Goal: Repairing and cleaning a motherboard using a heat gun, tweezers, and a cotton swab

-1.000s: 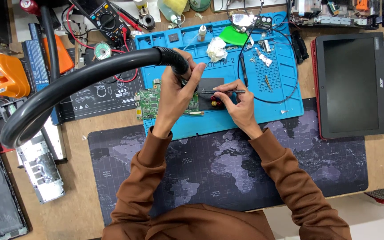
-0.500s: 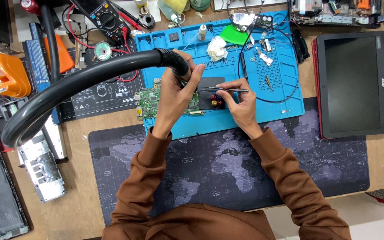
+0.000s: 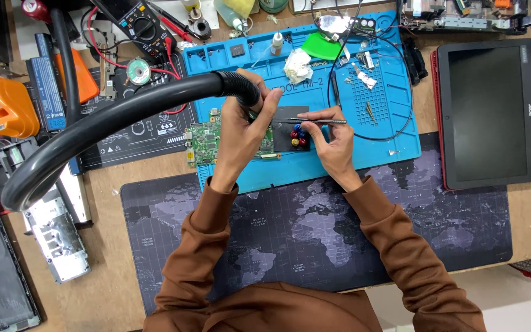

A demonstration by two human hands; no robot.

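Near the upper middle of the frame the left hand (image 3: pixel 241 132) is resting over a green circuit board (image 3: pixel 205 142) that is lying on the left part of a blue silicone work mat (image 3: pixel 364 154). Its fingers (image 3: pixel 270 104) are curling together around the end of a black corrugated hose (image 3: pixel 112 120), pressing the nozzle down by the board's upper edge; the hose is arching away to the left side of the frame and bending back down toward the lower left.

Just to the right, the right hand (image 3: pixel 333 138) is pinching a pair of slim metal tweezers (image 3: pixel 311 121) between thumb and fingers, clamped on the shaft, with the tool lying almost level and its tips pointing left toward the left hand. Whether the tips are touching the board cannot be told, as the hands are covering that spot. Under the tweezers a small black pad (image 3: pixel 290 132) is carrying a cluster of red, blue and yellow dots (image 3: pixel 298 135), just beside the right thumb.

Both forearms are wearing brown sleeves (image 3: pixel 394 240) and crossing a dark desk mat printed with a world map (image 3: pixel 302 233), which is covering the wooden counter (image 3: pixel 118 166) below the blue mat. At the right a closed laptop with a red edge (image 3: pixel 487 110) is lying on the counter. In the upper left a multimeter with red leads (image 3: pixel 137 27) and an orange tool (image 3: pixel 4 104) are sitting among other parts, and a crumpled white tissue (image 3: pixel 298 64) is lying on the blue mat above the hands.
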